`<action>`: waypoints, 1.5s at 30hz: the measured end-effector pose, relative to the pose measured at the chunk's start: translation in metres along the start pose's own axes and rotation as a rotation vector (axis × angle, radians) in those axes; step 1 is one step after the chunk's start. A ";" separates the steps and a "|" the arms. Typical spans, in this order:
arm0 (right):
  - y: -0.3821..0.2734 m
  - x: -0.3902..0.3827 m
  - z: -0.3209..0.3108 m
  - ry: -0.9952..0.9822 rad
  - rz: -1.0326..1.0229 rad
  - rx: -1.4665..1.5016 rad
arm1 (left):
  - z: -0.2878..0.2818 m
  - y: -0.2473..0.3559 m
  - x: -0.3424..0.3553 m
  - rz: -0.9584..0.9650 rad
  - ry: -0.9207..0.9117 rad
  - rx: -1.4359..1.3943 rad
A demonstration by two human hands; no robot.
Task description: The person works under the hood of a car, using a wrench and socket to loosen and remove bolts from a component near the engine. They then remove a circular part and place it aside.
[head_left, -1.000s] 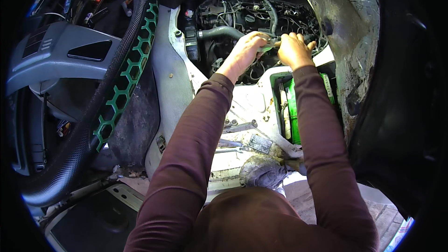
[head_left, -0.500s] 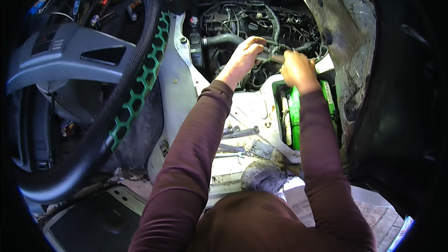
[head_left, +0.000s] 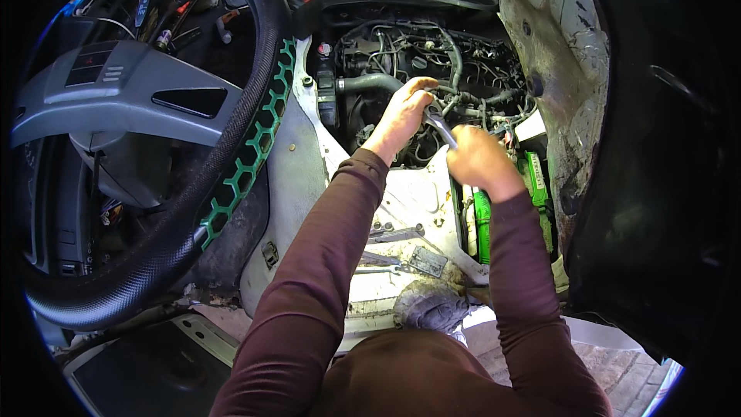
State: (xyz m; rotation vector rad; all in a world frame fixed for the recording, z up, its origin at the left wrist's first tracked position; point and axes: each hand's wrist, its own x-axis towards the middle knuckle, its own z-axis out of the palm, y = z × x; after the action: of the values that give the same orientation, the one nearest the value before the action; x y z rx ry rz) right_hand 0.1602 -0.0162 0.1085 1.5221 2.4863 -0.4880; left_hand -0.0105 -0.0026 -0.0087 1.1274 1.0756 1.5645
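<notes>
Over the near side of the engine (head_left: 432, 54), my right hand (head_left: 482, 158) is closed round the handle of a metal wrench (head_left: 442, 125). The wrench slants from its rounded head, near my left fingers, down to the right into my right fist. My left hand (head_left: 401, 116) is closed at the head end, thumb and fingers bent about it. What the head sits on is hidden by my left fingers and the hoses. A thick grey hose (head_left: 367, 83) runs just beyond my left hand.
A steering wheel (head_left: 251, 162) with green honeycomb trim fills the left. Several spanners (head_left: 390, 235) and a dark cloth (head_left: 428, 305) lie on the pale metal ledge nearer me. A green battery (head_left: 536, 177) sits beside my right forearm. A dirty panel (head_left: 552, 54) rises at the right.
My right hand has swung toward me and slightly left, turning the wrench handle from pointing right to pointing down and right. My left hand stays nearly in place. The view has shifted slightly.
</notes>
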 end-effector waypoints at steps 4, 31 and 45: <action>0.015 0.024 -0.003 -0.068 0.066 0.055 | 0.011 0.002 -0.002 -0.085 -0.003 -0.081; 0.022 0.030 -0.015 -0.031 -0.063 -0.038 | 0.012 0.002 0.001 -0.067 -0.030 -0.109; 0.033 0.042 -0.019 0.033 -0.056 -0.101 | 0.027 0.008 -0.005 -0.094 -0.118 -0.081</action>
State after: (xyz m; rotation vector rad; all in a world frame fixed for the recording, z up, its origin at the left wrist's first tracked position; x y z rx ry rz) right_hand 0.1706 0.0398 0.1067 1.4371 2.5427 -0.3430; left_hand 0.0149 -0.0050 0.0040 1.0852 0.9639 1.4373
